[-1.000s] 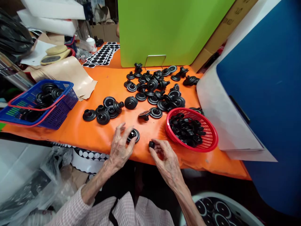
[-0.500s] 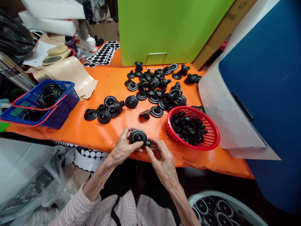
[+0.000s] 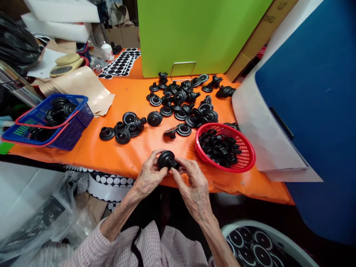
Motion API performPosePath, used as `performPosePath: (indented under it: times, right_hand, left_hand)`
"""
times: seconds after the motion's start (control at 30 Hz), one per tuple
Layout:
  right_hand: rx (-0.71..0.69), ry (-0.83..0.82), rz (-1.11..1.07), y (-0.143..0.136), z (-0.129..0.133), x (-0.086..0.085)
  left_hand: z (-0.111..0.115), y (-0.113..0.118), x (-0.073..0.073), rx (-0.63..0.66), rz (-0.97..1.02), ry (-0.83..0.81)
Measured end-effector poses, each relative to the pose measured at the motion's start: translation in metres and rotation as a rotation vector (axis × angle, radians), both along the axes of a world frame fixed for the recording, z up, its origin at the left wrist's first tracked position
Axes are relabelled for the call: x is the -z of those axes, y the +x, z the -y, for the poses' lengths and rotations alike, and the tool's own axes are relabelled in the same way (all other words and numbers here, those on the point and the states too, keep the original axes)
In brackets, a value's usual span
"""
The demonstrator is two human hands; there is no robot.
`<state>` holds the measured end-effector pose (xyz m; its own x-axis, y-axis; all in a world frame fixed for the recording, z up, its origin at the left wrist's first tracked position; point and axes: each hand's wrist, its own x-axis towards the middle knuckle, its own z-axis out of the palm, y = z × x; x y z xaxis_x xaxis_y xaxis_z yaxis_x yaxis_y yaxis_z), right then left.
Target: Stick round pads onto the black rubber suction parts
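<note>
Partly hidden behind fingers, partly cropped
Fingertips of the left hand [image 3: 148, 174] vanish behind the disc [image 3: 165, 158]; the right hand [image 3: 194, 185] hides the far end of its stem [image 3: 174, 164]. The carton [image 3: 267, 31] bears lettering too blurred to read. The top edge crops the green board [image 3: 191, 35], the bottom edge the tub [image 3: 300, 252].

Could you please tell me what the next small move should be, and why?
Perhaps press the small black cylindrical cap onto the stepped round black disc: the left hand grips the disc's rim while the right hand holds the cap at the disc's centre.
</note>
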<state>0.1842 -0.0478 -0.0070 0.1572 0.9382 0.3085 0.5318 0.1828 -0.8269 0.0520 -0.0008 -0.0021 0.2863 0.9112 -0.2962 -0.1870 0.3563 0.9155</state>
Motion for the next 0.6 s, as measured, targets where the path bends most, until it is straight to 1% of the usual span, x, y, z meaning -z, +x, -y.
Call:
performPosePath:
  times: [0.17,0.27,0.33,0.4,0.43,0.5,0.53,0.6]
  right_hand:
    - [0.032,0.032,0.092,-0.005,0.004,0.001]
    - [-0.001,0.024,0.071,-0.007,0.007,-0.001]
    - [0.027,-0.038,-0.01,-0.006,0.008,-0.002]
    - [0.089,-0.143,-0.142,-0.004,0.006,-0.001]
    - [0.094,-0.206,-0.222,-0.003,0.005,-0.001]
    - [0.044,-0.312,-0.38,-0.002,0.002,0.001]
    - [0.012,-0.338,-0.439,-0.002,0.0,0.002]
    - [-0.009,-0.334,-0.495,-0.005,-0.002,0.004]
  left_hand:
    - [0.004,0.0,-0.002,0.039,0.086,-0.055]
    - [0.005,-0.002,-0.003,0.041,0.139,-0.085]
    - [0.004,-0.004,-0.003,0.043,0.155,-0.093]
    - [0.004,-0.006,-0.004,0.065,0.177,-0.092]
    - [0.004,-0.006,-0.004,0.078,0.184,-0.082]
    - [0.005,-0.007,-0.004,0.096,0.169,-0.038]
    - [0.006,-0.008,-0.004,0.1,0.148,-0.006]
    - [0.009,-0.009,-0.004,0.091,0.096,0.066]
